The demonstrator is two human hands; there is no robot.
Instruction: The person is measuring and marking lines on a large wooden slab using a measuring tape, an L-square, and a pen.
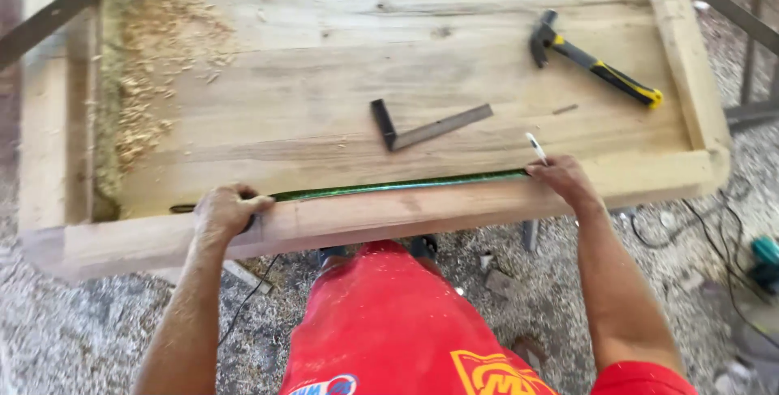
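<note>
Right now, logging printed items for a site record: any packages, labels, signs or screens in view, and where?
No packages, signs or screens.
Printed emblem: on the red garment, bottom centre; yellow-orange angular outline.
Round badge: same garment, bottom edge left of it; white, blue and red.

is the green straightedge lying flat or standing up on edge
Lying flat: the green straightedge lies along the wooden rail, pinned by the left hand and right hand.
</note>
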